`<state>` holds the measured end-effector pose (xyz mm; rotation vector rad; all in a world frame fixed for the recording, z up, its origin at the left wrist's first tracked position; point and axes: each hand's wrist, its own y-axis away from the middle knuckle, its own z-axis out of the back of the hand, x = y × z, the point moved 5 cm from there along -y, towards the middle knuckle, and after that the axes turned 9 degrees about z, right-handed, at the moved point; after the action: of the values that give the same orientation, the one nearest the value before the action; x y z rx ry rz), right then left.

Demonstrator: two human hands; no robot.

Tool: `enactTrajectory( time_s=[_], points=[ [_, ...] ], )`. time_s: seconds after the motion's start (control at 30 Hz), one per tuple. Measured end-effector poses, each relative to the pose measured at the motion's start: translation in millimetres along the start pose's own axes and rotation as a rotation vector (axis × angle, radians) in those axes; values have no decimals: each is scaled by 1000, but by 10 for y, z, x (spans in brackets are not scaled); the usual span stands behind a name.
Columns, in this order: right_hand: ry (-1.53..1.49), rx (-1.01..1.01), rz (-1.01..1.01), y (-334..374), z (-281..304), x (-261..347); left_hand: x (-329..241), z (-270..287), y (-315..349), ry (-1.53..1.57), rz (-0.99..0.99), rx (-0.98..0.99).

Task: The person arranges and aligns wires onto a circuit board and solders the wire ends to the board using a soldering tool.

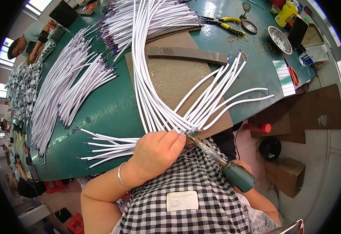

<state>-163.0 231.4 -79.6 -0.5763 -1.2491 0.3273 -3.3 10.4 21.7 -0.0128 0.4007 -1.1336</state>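
Apron: black-and-white checked cloth apron point(151, 212), lower centre of the frame.
Left hand point(157, 152): fingers clenched around a bunch of white round-sheathed cables point(140, 50), gathered at mid-frame.
Right hand point(243, 167): partly hidden, its fingers apparently wrapped around a green-handled soldering iron with a metal barrel point(238, 176); the tip is at the gathered ends, contact unclear.
Progress: judged mid-step on this bunch; its other ends fan out loose, right and lower left, and any finished joints cannot be told.
Remaining: long white cable bundles point(61, 89), upper left, lie ungripped, perhaps waiting.
Surface: green tabletop point(112, 97), carrying a brown flat board point(170, 80), a dark bar point(186, 55) and yellow-handled pliers point(229, 19).
Room: co-worker point(32, 37), upper left; brown cardboard box point(295, 177), lower right.
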Motion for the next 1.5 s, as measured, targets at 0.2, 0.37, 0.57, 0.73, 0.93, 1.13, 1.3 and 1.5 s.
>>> enactTrajectory(
  time_s=[0.2,0.37,0.57,0.73,0.93,1.13,1.3,1.5],
  points=[
    [-48,-76,-5,-218,-24,56,1,-5,5,-8,3,9],
    [-86,-144,-9,-322,-35,113,-5,-8,-3,-13,5,17],
    [43,-43,-549,-71,34,96,11,-26,9,-17,8,14],
    [73,-139,-418,-218,-9,133,-4,-19,-5,-25,7,26],
    [58,-200,-509,-288,-9,17,-12,1,-7,-23,-2,8],
    [-415,-507,-365,-1083,-149,-140,14,-23,4,-3,-5,-45],
    [-595,-584,-464,-1313,-228,-213,58,10,23,-2,-20,-74],
    [-605,-555,-385,-1483,-322,-258,193,49,42,-46,-8,-165]
  ],
)
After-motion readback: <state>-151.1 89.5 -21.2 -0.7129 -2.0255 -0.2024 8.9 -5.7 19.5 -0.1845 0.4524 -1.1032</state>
